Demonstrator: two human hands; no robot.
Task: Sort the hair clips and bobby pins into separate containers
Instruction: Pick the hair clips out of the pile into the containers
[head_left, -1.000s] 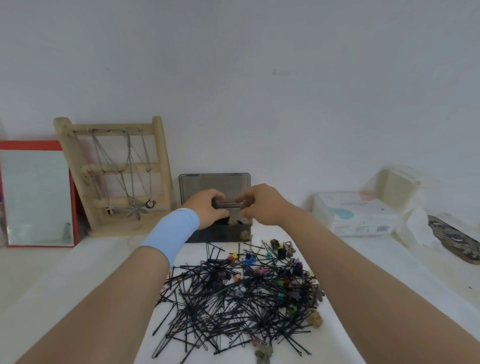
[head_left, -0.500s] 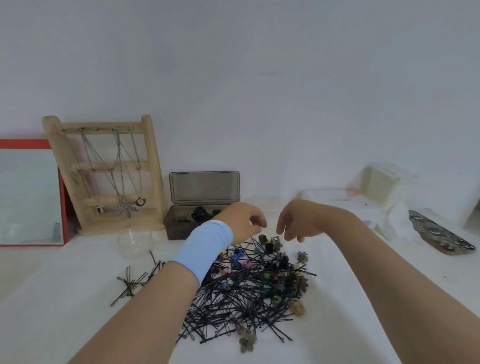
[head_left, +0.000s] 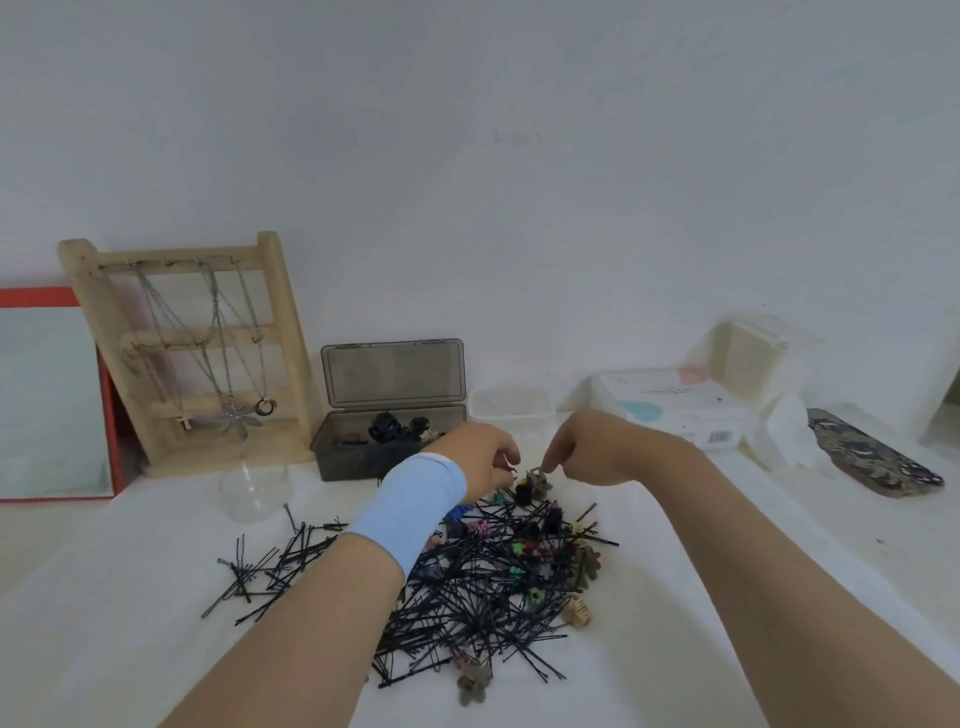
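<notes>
A pile of black bobby pins (head_left: 467, 587) mixed with small coloured hair clips (head_left: 524, 548) lies on the white table. My left hand (head_left: 483, 457), with a light blue wristband, curls over the pile's far edge and pinches a small dark clip at its fingertips. My right hand (head_left: 592, 449) is just to its right, fingertips pinching a grey flower clip (head_left: 537, 480). Behind the hands stands an open dark box (head_left: 353, 457) with black clips inside. A clear cup (head_left: 254, 491) stands at the left, and a clear tub (head_left: 511, 405) sits beside the box.
A wooden jewellery stand (head_left: 192, 353) with necklaces and a red-framed mirror (head_left: 47, 395) lean on the wall at the left. A tissue box (head_left: 670, 408), a white container (head_left: 758, 353) and a patterned flat item (head_left: 872, 452) lie at the right. Loose pins (head_left: 260, 566) spread left of the pile.
Both hands left the dark box and came down to the far edge of the pile, where their fingertips closed on clips. The view shifted, showing the clear cup and loose pins.
</notes>
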